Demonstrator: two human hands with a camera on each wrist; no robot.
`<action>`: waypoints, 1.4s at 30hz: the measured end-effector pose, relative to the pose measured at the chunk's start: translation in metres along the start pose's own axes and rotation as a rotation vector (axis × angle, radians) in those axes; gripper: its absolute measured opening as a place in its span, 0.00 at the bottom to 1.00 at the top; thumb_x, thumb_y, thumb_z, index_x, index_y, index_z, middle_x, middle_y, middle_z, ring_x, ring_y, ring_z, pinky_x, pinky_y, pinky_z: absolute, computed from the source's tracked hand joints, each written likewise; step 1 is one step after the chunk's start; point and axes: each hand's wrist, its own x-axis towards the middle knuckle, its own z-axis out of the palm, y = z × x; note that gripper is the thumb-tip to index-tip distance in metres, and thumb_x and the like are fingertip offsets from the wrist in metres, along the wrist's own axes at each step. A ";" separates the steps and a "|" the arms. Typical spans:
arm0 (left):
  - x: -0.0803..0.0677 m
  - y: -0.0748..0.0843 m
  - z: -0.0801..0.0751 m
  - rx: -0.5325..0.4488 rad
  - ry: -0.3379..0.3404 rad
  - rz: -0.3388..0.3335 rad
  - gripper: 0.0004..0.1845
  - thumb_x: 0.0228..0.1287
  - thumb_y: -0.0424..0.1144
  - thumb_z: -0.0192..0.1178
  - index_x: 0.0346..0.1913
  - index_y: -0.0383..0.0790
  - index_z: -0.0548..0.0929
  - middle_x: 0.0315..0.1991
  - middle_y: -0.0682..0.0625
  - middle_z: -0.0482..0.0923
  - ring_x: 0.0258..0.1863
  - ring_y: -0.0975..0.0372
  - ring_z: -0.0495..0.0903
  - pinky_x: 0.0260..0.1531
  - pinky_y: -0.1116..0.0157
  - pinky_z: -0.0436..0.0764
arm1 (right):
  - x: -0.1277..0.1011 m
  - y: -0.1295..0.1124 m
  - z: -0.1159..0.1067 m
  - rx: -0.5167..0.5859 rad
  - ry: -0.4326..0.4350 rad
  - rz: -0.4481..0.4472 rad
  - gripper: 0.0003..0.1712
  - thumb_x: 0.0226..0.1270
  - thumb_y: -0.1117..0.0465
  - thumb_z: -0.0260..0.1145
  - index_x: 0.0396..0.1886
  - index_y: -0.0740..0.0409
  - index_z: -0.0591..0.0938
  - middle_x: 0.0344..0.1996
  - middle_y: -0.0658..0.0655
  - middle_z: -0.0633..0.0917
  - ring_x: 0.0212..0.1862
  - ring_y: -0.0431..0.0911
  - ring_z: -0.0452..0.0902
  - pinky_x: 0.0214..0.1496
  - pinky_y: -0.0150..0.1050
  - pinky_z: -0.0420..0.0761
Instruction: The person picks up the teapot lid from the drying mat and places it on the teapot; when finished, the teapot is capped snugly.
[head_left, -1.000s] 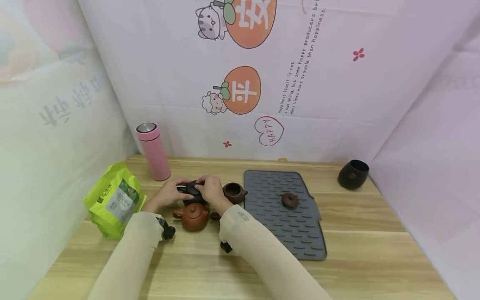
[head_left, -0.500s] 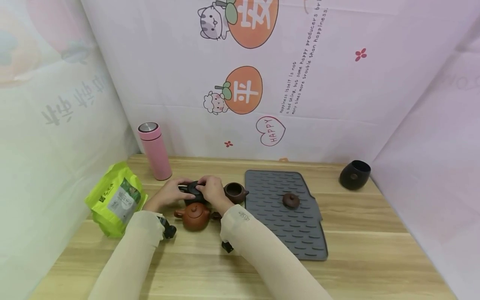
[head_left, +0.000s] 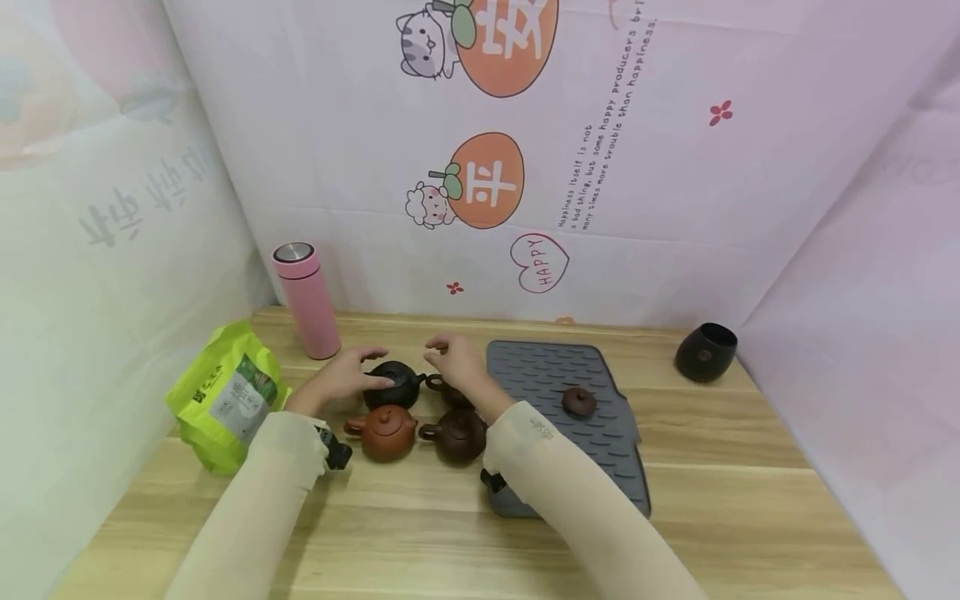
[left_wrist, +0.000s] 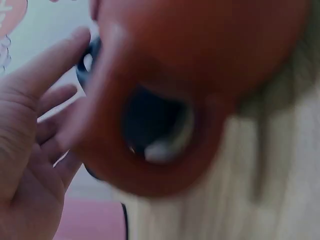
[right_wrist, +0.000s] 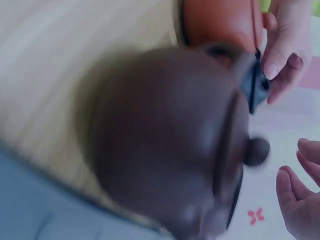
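Observation:
My left hand (head_left: 339,380) is beside the black teapot (head_left: 405,385), thumb right at its lid and fingers spread; the left wrist view shows this hand (left_wrist: 30,125) behind the handle of the reddish clay teapot (left_wrist: 200,45). Fingers loosely bent and holding nothing, my right hand (head_left: 459,364) hovers over a brown teapot (head_left: 455,397), which it partly hides. In front stand the reddish teapot (head_left: 386,437) and a dark brown lidded teapot (head_left: 459,437). That dark brown pot (right_wrist: 160,125) fills the right wrist view, with my right hand (right_wrist: 302,200) at the edge.
A grey drying mat (head_left: 540,362) lies to the right with a brown teapot lid (head_left: 579,402) on it. Further right is a black cup (head_left: 705,354). At left stand a green tea bag (head_left: 228,400) and a pink thermos (head_left: 309,308). White printed cloth encloses the table.
My right hand has left the black teapot's lid and moved right, over the brown teapot. The left hand's fingers have opened a little beside the black pot.

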 end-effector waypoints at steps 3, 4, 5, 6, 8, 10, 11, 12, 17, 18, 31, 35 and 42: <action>0.003 0.013 -0.001 0.034 0.030 0.014 0.35 0.58 0.44 0.71 0.64 0.29 0.73 0.61 0.33 0.72 0.62 0.42 0.68 0.59 0.45 0.67 | -0.005 0.005 -0.015 0.008 0.028 -0.012 0.13 0.70 0.58 0.66 0.50 0.55 0.86 0.48 0.54 0.84 0.52 0.49 0.78 0.51 0.44 0.78; 0.004 0.018 0.000 0.042 0.036 0.020 0.34 0.58 0.43 0.71 0.64 0.29 0.73 0.61 0.34 0.72 0.62 0.42 0.68 0.59 0.45 0.67 | -0.007 0.008 -0.019 0.014 0.041 -0.017 0.13 0.70 0.58 0.66 0.50 0.55 0.86 0.48 0.54 0.85 0.52 0.49 0.79 0.51 0.44 0.78; 0.006 0.022 0.000 0.058 0.038 0.031 0.34 0.58 0.43 0.71 0.64 0.30 0.74 0.61 0.35 0.73 0.61 0.42 0.69 0.59 0.45 0.68 | -0.009 0.011 -0.024 0.014 0.055 -0.021 0.12 0.69 0.58 0.66 0.50 0.55 0.86 0.48 0.54 0.85 0.51 0.49 0.79 0.50 0.44 0.79; 0.007 0.027 0.001 0.070 0.035 0.042 0.33 0.59 0.43 0.71 0.64 0.30 0.74 0.60 0.36 0.73 0.61 0.42 0.69 0.59 0.46 0.68 | -0.011 0.014 -0.028 0.016 0.069 -0.026 0.12 0.69 0.59 0.66 0.49 0.55 0.86 0.47 0.55 0.85 0.51 0.49 0.80 0.50 0.44 0.79; 0.011 0.035 0.003 0.097 0.021 0.059 0.32 0.59 0.42 0.70 0.64 0.30 0.74 0.60 0.37 0.74 0.61 0.42 0.70 0.59 0.47 0.69 | -0.017 0.021 -0.036 0.010 0.095 -0.026 0.11 0.69 0.59 0.66 0.48 0.54 0.87 0.46 0.55 0.85 0.49 0.49 0.80 0.48 0.44 0.80; 0.015 0.042 0.006 0.112 -0.002 0.069 0.31 0.60 0.41 0.69 0.64 0.30 0.74 0.61 0.37 0.73 0.60 0.42 0.70 0.59 0.47 0.69 | -0.022 0.030 -0.043 0.012 0.119 -0.019 0.10 0.69 0.59 0.67 0.47 0.54 0.87 0.45 0.55 0.86 0.48 0.48 0.81 0.46 0.44 0.81; 0.016 0.044 0.007 0.121 -0.014 0.075 0.31 0.61 0.40 0.69 0.64 0.29 0.73 0.61 0.36 0.73 0.60 0.42 0.70 0.59 0.47 0.69 | -0.025 0.033 -0.046 0.010 0.126 -0.014 0.10 0.69 0.59 0.67 0.47 0.54 0.87 0.44 0.55 0.86 0.47 0.48 0.81 0.45 0.44 0.81; 0.018 0.046 0.009 0.128 -0.025 0.075 0.30 0.62 0.39 0.68 0.64 0.29 0.73 0.61 0.36 0.73 0.60 0.42 0.70 0.58 0.48 0.70 | -0.027 0.037 -0.049 0.013 0.132 -0.011 0.10 0.69 0.59 0.67 0.47 0.55 0.87 0.43 0.55 0.86 0.47 0.48 0.81 0.45 0.44 0.81; 0.025 0.059 0.020 0.176 -0.086 0.092 0.30 0.63 0.39 0.67 0.63 0.28 0.73 0.60 0.36 0.73 0.59 0.44 0.71 0.58 0.50 0.71 | -0.041 0.054 -0.064 0.019 0.164 0.006 0.10 0.68 0.60 0.67 0.46 0.57 0.87 0.41 0.53 0.86 0.45 0.49 0.82 0.43 0.45 0.81; 0.026 0.061 0.022 0.181 -0.095 0.091 0.30 0.63 0.39 0.68 0.64 0.28 0.73 0.60 0.37 0.74 0.59 0.45 0.72 0.58 0.51 0.71 | -0.044 0.058 -0.067 0.018 0.173 0.007 0.10 0.68 0.60 0.67 0.46 0.57 0.87 0.40 0.53 0.86 0.45 0.49 0.82 0.43 0.45 0.81; 0.039 0.080 0.049 0.207 -0.181 0.075 0.33 0.61 0.41 0.69 0.65 0.30 0.72 0.62 0.40 0.72 0.62 0.48 0.70 0.59 0.53 0.70 | -0.076 0.106 -0.112 -0.049 0.211 -0.015 0.10 0.68 0.62 0.67 0.46 0.60 0.86 0.40 0.57 0.86 0.44 0.53 0.82 0.44 0.49 0.81; 0.042 0.078 0.055 0.180 -0.191 0.066 0.34 0.61 0.41 0.70 0.66 0.30 0.72 0.62 0.40 0.71 0.62 0.48 0.70 0.58 0.52 0.71 | -0.080 0.123 -0.120 -0.035 0.197 0.016 0.11 0.69 0.62 0.66 0.47 0.62 0.85 0.41 0.59 0.86 0.44 0.53 0.82 0.44 0.48 0.81; 0.043 0.075 0.062 0.162 -0.195 0.040 0.35 0.60 0.41 0.71 0.67 0.31 0.71 0.63 0.40 0.71 0.62 0.49 0.69 0.57 0.54 0.72 | -0.086 0.150 -0.130 -0.024 0.174 0.057 0.12 0.70 0.61 0.64 0.49 0.62 0.84 0.43 0.59 0.85 0.46 0.54 0.81 0.43 0.48 0.81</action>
